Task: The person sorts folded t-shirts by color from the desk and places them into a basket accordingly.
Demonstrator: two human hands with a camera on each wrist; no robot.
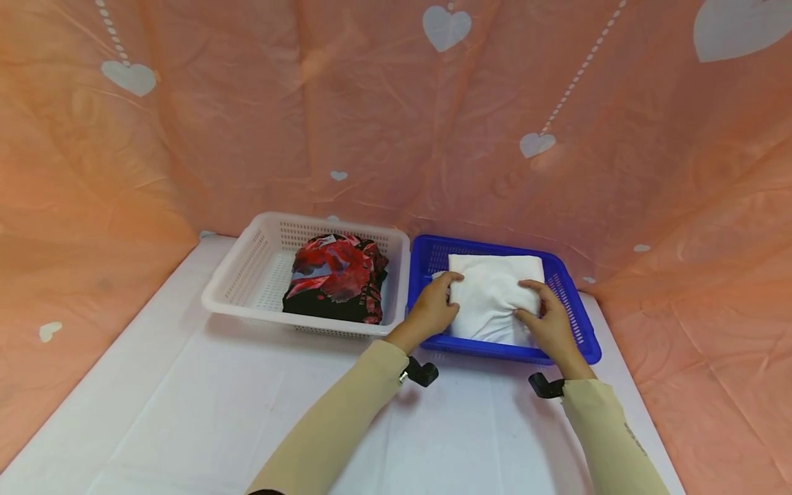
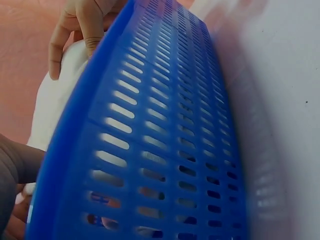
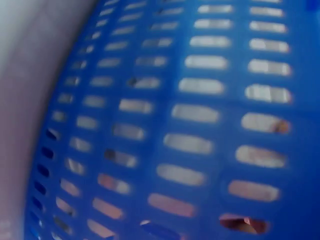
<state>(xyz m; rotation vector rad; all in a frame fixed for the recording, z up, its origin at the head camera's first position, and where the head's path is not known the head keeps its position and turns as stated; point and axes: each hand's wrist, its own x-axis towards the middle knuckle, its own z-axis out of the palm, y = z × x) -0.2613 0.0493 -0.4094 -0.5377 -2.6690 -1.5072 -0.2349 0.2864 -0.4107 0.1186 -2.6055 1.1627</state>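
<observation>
A folded white cloth garment lies in the blue plastic basket on the right of the table. Its left edge is held by my left hand, thumb and fingers bent around it. On the right side, my right hand pinches the fabric, and creases run out from its thumb. The left wrist view shows the white garment past the slotted basket wall, with fingers of the right hand on it. In the right wrist view, the basket's slotted side hides nearly all of the hand.
A white plastic basket stands directly left of the blue one. Inside it sits a folded black garment with red floral print. Both baskets rest on a white-covered table, backed by an orange curtain with white hearts.
</observation>
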